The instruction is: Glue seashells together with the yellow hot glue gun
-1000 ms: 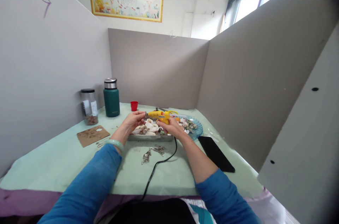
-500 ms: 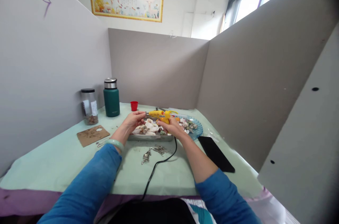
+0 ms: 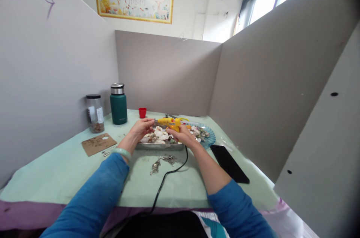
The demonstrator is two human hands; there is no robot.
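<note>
A yellow glue gun (image 3: 169, 122) is in my right hand (image 3: 183, 135), its nozzle pointing left. My left hand (image 3: 143, 128) pinches something too small to make out, right at the nozzle tip. Both hands are over a metal tray (image 3: 160, 147) that holds shells (image 3: 160, 135). Right of the tray is a blue plate (image 3: 211, 138) with small shells or flower-like pieces on it. Small metal clips (image 3: 155, 166) lie in a loose pile on the cloth in front of the tray. The gun's black cord (image 3: 165, 175) runs down to the table's front edge.
At the left stand a green bottle (image 3: 118, 107) and a jar with a black lid (image 3: 95, 114). A brown card (image 3: 98, 144) lies before them. A red cup (image 3: 142, 113) stands behind my left hand. A black flat object (image 3: 230, 163) lies at the right. Grey partitions surround the table.
</note>
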